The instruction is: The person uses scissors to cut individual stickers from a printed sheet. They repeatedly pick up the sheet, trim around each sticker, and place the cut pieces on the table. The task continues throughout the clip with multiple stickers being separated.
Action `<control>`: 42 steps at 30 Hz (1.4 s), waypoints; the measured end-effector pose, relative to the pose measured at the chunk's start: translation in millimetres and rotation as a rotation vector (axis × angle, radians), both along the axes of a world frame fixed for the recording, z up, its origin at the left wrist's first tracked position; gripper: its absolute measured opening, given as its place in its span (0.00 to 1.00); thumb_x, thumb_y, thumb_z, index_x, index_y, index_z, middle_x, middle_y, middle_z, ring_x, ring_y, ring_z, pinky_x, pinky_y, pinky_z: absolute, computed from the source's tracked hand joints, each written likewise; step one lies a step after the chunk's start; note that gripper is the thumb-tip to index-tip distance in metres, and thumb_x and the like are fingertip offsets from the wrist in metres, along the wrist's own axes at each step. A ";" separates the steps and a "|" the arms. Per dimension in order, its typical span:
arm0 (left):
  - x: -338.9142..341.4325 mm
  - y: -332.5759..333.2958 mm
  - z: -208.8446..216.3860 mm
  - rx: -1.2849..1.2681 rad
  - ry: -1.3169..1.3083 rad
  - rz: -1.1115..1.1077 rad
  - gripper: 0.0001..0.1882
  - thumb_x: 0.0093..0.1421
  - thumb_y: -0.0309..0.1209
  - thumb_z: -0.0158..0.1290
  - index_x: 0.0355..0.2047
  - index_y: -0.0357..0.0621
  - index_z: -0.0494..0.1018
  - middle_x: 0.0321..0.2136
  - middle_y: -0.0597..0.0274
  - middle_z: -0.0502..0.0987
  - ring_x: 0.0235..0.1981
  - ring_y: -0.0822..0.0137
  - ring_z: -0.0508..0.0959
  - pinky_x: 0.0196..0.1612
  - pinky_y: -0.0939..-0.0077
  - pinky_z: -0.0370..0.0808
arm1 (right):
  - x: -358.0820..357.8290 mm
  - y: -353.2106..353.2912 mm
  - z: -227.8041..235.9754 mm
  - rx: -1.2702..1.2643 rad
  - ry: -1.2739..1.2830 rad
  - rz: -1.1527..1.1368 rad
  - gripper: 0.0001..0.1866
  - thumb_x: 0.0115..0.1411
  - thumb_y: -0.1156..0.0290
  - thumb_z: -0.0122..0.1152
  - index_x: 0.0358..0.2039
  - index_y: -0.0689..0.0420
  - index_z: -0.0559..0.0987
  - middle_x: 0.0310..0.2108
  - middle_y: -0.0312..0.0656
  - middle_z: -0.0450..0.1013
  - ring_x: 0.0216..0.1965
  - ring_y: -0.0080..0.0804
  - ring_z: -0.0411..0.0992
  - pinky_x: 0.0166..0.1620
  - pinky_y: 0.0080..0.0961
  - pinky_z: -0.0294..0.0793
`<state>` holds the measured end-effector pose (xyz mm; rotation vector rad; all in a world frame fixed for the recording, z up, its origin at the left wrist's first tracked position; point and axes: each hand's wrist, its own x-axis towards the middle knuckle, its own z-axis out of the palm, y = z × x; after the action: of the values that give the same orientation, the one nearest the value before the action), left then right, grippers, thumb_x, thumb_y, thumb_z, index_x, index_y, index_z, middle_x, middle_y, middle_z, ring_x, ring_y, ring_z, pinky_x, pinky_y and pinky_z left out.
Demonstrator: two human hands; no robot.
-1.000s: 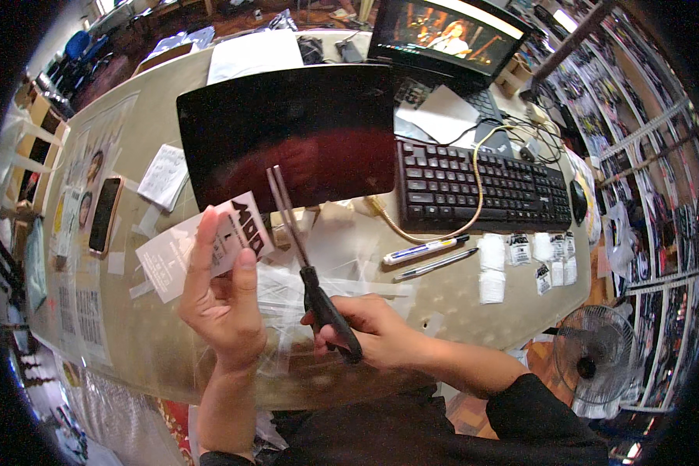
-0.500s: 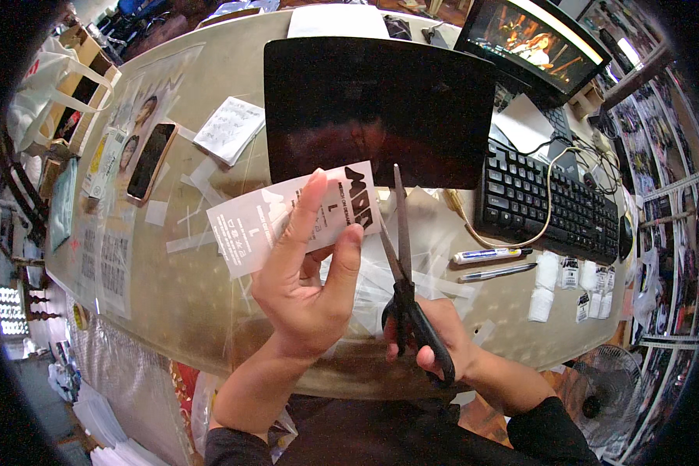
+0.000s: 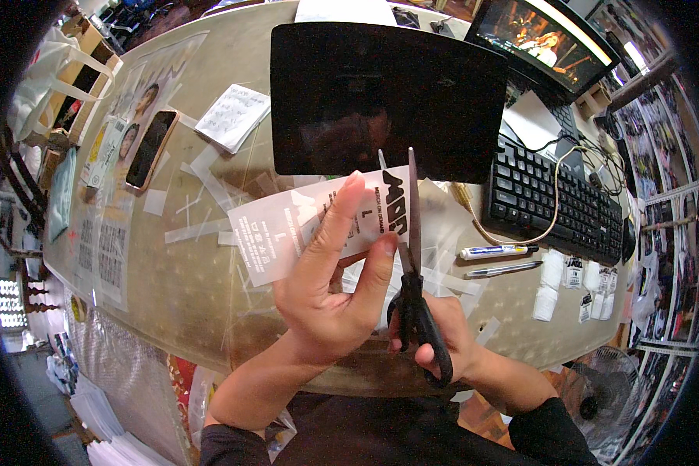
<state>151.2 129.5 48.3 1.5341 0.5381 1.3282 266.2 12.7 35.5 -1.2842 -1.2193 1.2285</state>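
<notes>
My left hand (image 3: 326, 291) pinches a translucent strip of printed labels (image 3: 250, 247) between thumb and fingers, with black print at the right and white print at the left. Black-handled scissors (image 3: 413, 311) are gripped in my right hand (image 3: 452, 338), their blades pointing away from me. The blades straddle the strip's right end: one runs in front along the edge, the other passes behind and its tip shows above. Under my hands, clear film scraps (image 3: 210, 229) litter the table.
Beyond my hands lies a dark flat panel (image 3: 388, 101). To the right are a black keyboard (image 3: 551, 202), a marker (image 3: 495, 252), a pen (image 3: 505, 269) and rolled white label stacks (image 3: 549, 283). A phone (image 3: 152, 150) and a note pad (image 3: 233, 116) lie left.
My left hand has carried the label strip to the right, between the scissor blades. The scissors have turned slightly more upright. The whole view has shifted a little.
</notes>
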 end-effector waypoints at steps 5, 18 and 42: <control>1.7 -1.7 -2.2 0.027 -0.004 0.023 0.23 0.53 0.17 0.54 0.50 0.27 0.66 0.44 0.44 0.73 0.42 0.66 0.75 0.40 0.78 0.75 | -0.3 -0.4 -0.1 -0.008 0.034 0.002 0.28 0.51 0.43 0.58 0.28 0.60 0.69 0.18 0.38 0.70 0.21 0.31 0.71 0.26 0.24 0.68; 1.8 -4.7 -0.8 -0.011 -0.020 0.012 0.24 0.53 0.17 0.53 0.51 0.27 0.64 0.47 0.44 0.71 0.46 0.64 0.73 0.43 0.78 0.74 | -0.6 -0.2 0.0 -0.011 0.034 -0.017 0.27 0.50 0.45 0.60 0.28 0.61 0.70 0.18 0.39 0.70 0.21 0.32 0.71 0.27 0.25 0.68; 0.6 -4.3 -0.5 -0.012 -0.022 -0.032 0.25 0.53 0.16 0.52 0.53 0.28 0.62 0.48 0.45 0.69 0.46 0.65 0.72 0.43 0.78 0.75 | -1.5 -0.4 -3.3 -0.007 0.037 -0.022 0.27 0.51 0.45 0.58 0.28 0.61 0.69 0.19 0.40 0.69 0.21 0.32 0.70 0.27 0.25 0.68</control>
<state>151.7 125.2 47.7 1.5109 0.5047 1.3143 264.7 12.3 32.1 -1.2720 -1.1722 1.2364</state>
